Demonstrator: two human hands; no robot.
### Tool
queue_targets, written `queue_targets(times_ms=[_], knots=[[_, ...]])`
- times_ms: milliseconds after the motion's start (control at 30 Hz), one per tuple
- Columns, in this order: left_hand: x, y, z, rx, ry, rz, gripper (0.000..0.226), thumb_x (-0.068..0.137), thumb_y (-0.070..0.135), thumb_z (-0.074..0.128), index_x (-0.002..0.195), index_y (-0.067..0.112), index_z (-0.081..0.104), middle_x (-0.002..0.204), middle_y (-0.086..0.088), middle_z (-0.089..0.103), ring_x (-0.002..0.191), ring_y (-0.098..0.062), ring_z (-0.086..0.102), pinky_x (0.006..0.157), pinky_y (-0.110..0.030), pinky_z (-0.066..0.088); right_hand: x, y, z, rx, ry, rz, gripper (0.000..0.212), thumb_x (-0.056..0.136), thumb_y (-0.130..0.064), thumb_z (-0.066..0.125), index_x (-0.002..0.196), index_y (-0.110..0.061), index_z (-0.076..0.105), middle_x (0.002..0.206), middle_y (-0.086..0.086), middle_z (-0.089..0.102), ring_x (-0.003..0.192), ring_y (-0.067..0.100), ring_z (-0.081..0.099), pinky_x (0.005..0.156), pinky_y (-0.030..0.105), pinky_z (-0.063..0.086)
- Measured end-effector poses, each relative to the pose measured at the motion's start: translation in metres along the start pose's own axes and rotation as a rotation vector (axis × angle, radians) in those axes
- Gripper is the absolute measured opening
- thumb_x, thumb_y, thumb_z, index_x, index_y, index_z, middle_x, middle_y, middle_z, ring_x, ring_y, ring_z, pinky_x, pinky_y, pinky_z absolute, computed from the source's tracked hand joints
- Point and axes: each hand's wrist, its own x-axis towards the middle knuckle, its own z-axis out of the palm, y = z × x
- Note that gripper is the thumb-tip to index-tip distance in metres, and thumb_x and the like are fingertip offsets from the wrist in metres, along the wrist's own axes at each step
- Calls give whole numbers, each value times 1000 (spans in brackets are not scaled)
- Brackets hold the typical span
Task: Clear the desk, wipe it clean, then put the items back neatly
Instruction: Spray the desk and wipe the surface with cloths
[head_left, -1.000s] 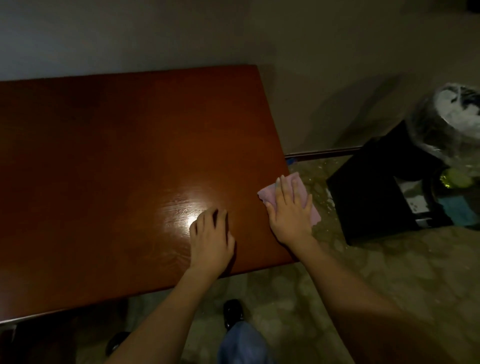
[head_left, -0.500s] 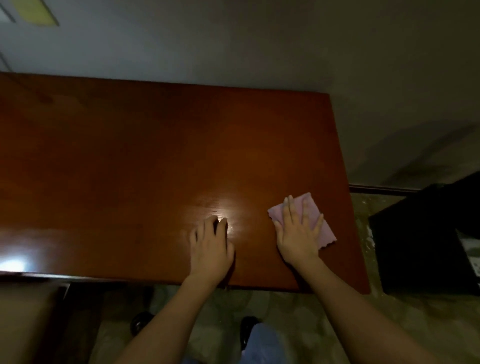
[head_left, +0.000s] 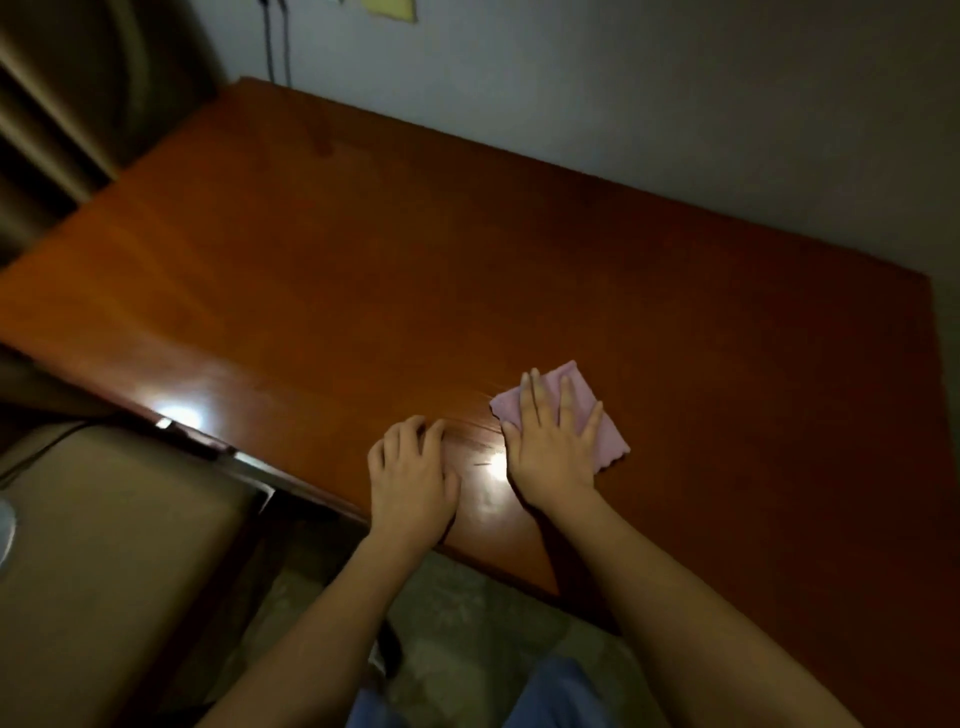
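The right hand (head_left: 550, 447) lies flat with its fingers (head_left: 535, 400) straight and spread a little. They press down on a pink cloth (head_left: 605, 436). The cloth sits under the fingers and sticks out past them on the far side and on the right side. It holds nothing in a grip; it only pushes the cloth against the desk (head_left: 467, 270).

The left hand (head_left: 410, 478) rests on the desk just beside the right hand, close to the near edge. Its fingers (head_left: 415, 431) are bent, with the tips touching the wood. It holds nothing and does not touch the cloth.

The cloth is small and soft, folded into a rough square, with a wavy edge at one corner. It lies on the near right part of the desk.

The desk is a big flat top of red-brown wood. It is smooth and shiny, and a bright spot of light shows between the two hands. Fine lines of wood grain show near the fingers.

Behind the desk is a plain pale wall (head_left: 623, 93). Dark cords (head_left: 275, 41) hang down the wall at the far left corner. Below the desk is a patchy grey floor (head_left: 467, 623).
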Motion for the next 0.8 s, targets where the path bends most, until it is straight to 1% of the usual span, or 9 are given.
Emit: queue_targets(times_ms=[67, 133, 200, 333, 433, 633, 700, 767, 800], knots=[[7, -31, -5, -2, -9, -49, 45, 74, 20, 72, 117, 9, 63, 117, -13, 60, 110, -32, 57, 89, -45, 46, 15, -33, 1, -16, -3, -38, 63, 98, -50, 5, 151, -19, -11, 159, -2, -14, 145, 28, -16, 111, 60, -8], [16, -64, -9, -2, -18, -105, 45, 81, 22, 66, 124, 11, 59, 124, -12, 57, 117, -30, 52, 95, -45, 42, 31, -69, 2, -42, 11, -83, 69, 91, -53, -8, 151, -19, -8, 160, -1, -10, 146, 28, -11, 112, 60, -4], [25, -95, -13, -8, -9, -151, 45, 81, 23, 66, 124, 11, 59, 124, -11, 57, 118, -30, 52, 96, -45, 42, 47, -105, 1, -55, 10, -124, 74, 86, -52, -13, 151, -19, -6, 160, 0, -6, 147, 29, -7, 112, 60, -2], [45, -155, -24, -1, 36, -191, 46, 73, 18, 74, 117, 9, 63, 116, -13, 61, 109, -33, 58, 88, -46, 47, 83, -176, 1, -51, 0, -214, 63, 98, -51, 6, 151, -20, -11, 159, -2, -10, 146, 28, -10, 113, 61, -1], [56, -203, -33, 3, 77, -231, 47, 68, 15, 77, 112, 6, 65, 111, -15, 62, 104, -35, 60, 85, -47, 49, 107, -231, 1, -60, -4, -268, 63, 99, -51, 9, 151, -21, -11, 159, -1, -11, 146, 28, -11, 113, 61, -2], [77, -297, -51, -23, 118, -334, 50, 67, 16, 77, 114, 6, 64, 111, -14, 61, 105, -34, 59, 87, -47, 47, 150, -339, 4, -99, -13, -365, 64, 99, -51, 10, 151, -20, -10, 159, -1, -12, 146, 29, -13, 111, 61, -5], [84, -328, -55, -28, 130, -369, 47, 70, 19, 72, 114, 6, 64, 112, -14, 61, 105, -33, 58, 88, -47, 47, 162, -373, 5, -102, -18, -397, 64, 99, -50, 11, 151, -19, -10, 160, -1, -11, 146, 29, -13, 111, 62, -6], [90, -357, -59, -17, 154, -402, 43, 75, 27, 57, 113, 7, 64, 110, -13, 61, 103, -32, 59, 86, -45, 48, 176, -404, 6, -105, -16, -426, 64, 100, -50, 11, 151, -19, -9, 160, -1, -10, 146, 28, -13, 111, 61, -6], [94, -370, -63, -16, 155, -417, 46, 77, 31, 47, 112, 8, 65, 109, -12, 61, 101, -31, 59, 85, -44, 48, 183, -419, 7, -108, -14, -440, 64, 100, -49, 12, 151, -19, -9, 160, -2, -10, 146, 28, -13, 111, 61, -7]])
